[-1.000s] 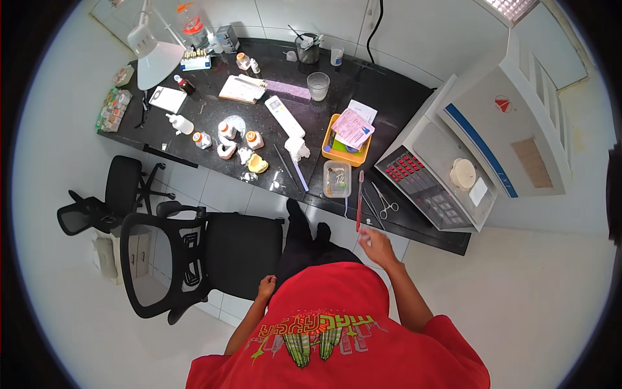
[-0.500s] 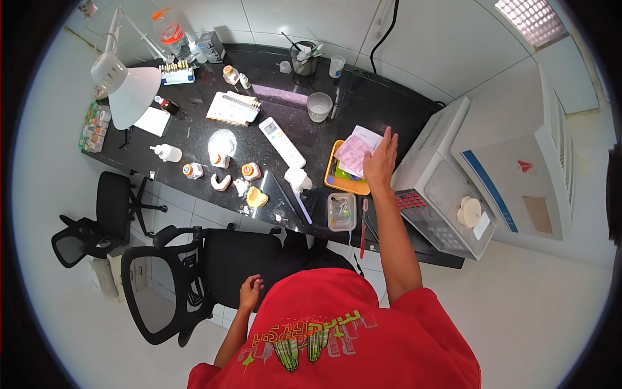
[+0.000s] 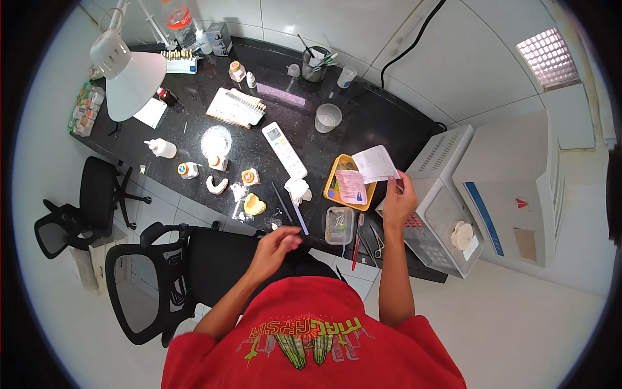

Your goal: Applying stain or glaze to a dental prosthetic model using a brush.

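Note:
My right hand [image 3: 400,201] pinches a white paper slip [image 3: 370,162] over the orange-yellow tray [image 3: 339,201]. A pink paper [image 3: 350,185] lies in that tray. My left hand [image 3: 277,246] is at the desk's front edge, loosely bent and empty as far as I can see, below two long thin sticks [image 3: 298,220] and a crumpled white tissue [image 3: 297,190]. A clear box [image 3: 338,225], a red-handled tool [image 3: 356,249] and metal scissor-like instruments [image 3: 377,246] lie beside my right forearm.
The dark counter [image 3: 382,113] holds dental casts [image 3: 254,203], bottles [image 3: 161,148], a remote [image 3: 283,150], a cup [image 3: 328,118] and a white lamp [image 3: 134,85]. A large grey machine [image 3: 499,188] stands at right; black chairs [image 3: 148,285] stand at left.
My right hand rose to the tray, then drew back slightly, and the white slip is now lifted and turned in its fingers. My left hand moved up and right to the desk edge.

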Demonstrator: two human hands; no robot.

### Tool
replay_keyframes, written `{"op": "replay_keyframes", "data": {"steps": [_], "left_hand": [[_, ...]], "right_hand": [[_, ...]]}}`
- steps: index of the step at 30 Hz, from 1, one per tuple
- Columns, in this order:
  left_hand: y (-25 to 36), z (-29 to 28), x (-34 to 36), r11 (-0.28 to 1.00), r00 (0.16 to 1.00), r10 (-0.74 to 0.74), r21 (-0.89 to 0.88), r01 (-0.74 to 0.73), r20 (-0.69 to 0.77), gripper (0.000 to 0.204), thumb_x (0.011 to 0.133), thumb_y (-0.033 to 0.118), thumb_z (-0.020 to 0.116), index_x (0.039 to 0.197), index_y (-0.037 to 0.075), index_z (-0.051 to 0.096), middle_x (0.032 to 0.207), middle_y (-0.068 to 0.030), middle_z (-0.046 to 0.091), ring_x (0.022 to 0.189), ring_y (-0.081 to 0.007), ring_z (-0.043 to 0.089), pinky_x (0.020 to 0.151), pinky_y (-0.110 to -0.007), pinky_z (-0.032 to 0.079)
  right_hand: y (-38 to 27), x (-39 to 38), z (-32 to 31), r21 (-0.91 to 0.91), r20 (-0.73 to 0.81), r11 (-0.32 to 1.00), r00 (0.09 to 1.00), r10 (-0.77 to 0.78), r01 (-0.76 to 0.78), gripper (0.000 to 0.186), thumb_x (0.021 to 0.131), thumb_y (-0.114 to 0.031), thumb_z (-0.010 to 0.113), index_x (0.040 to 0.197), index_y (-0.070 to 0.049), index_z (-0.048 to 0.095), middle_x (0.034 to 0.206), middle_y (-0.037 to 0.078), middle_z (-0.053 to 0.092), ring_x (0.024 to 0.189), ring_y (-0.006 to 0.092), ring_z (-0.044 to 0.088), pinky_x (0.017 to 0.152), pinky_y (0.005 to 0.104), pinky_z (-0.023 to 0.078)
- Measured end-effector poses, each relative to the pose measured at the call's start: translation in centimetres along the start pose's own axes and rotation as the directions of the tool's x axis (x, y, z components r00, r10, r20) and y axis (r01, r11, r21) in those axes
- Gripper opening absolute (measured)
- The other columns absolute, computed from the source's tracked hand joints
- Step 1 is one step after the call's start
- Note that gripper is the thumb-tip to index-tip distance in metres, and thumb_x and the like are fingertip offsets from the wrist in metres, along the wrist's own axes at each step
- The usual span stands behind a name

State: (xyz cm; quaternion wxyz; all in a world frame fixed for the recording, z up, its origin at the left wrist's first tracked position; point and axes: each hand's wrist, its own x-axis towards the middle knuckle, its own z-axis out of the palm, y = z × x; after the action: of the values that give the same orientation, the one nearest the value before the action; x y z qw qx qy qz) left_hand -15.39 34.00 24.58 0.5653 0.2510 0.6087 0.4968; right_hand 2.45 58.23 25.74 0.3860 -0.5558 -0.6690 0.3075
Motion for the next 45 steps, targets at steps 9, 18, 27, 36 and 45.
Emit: {"op": "replay_keyframes", "data": {"steps": [9,18,27,36,45], "left_hand": [[4.4,5.1,7.6,0.909,0.957,-0.176,-0.335,0.248,0.232,0.038,0.101,0.029,0.039,0.130,0.006,0.047,0.109,-0.0064,0.061,0.097,-0.0126,0.058,0.085,-0.027,0.047],[3.8,4.8,3.7,0.920,0.967,0.241,0.335,-0.202,-0.081,0.045,0.081,0.008,0.065,0.122,-0.001,0.049,0.098,-0.0145,0.064,0.087,-0.0251,0.063,0.079,-0.034,0.049],[0.0,-0.3,-2.2,0.992,0.976,-0.036,0.107,0.061,-0.216,0.013,0.086,0.005,0.063,0.095,-0.004,0.060,0.082,-0.0065,0.065,0.074,-0.0087,0.058,0.067,-0.025,0.047],[-0.8,-3.2,-5.0,0.993,0.890,-0.107,-0.093,0.072,-0.444,0.012,0.088,0.005,0.061,0.098,-0.002,0.059,0.089,-0.0059,0.066,0.078,-0.0083,0.060,0.070,-0.023,0.048],[0.8,-3.2,-5.1,0.995,0.880,-0.098,-0.070,0.073,-0.465,0.011,0.089,0.005,0.060,0.097,-0.002,0.059,0.088,-0.0060,0.066,0.076,-0.0077,0.060,0.069,-0.022,0.047]], "right_hand": [[-4.4,-3.2,-3.0,-0.019,-0.106,0.988,0.982,-0.158,0.156,0.017,0.088,-0.002,0.058,0.105,0.004,0.060,0.092,0.008,0.064,0.078,0.0132,0.062,0.069,0.0252,0.051],[-4.6,-10.0,-3.9,0.136,0.304,0.990,0.953,-0.020,-0.023,0.018,0.088,-0.008,0.063,0.101,0.003,0.063,0.085,0.007,0.064,0.072,0.0108,0.061,0.065,0.0240,0.050],[2.3,1.9,4.2,-0.179,0.190,0.931,0.940,-0.284,0.318,0.014,0.090,-0.008,0.053,0.094,0.000,0.064,0.085,0.015,0.064,0.071,0.0252,0.064,0.062,0.0377,0.050],[3.9,2.2,7.6,-0.616,0.381,0.787,0.884,0.270,0.026,0.021,0.084,-0.023,0.065,0.095,-0.007,0.071,0.085,0.016,0.070,0.079,0.0334,0.068,0.071,0.0405,0.054],[4.5,1.4,9.2,-0.703,0.248,0.711,0.945,0.212,0.025,0.024,0.078,-0.029,0.071,0.093,-0.011,0.073,0.083,0.017,0.069,0.079,0.0350,0.067,0.071,0.0425,0.054]]}}
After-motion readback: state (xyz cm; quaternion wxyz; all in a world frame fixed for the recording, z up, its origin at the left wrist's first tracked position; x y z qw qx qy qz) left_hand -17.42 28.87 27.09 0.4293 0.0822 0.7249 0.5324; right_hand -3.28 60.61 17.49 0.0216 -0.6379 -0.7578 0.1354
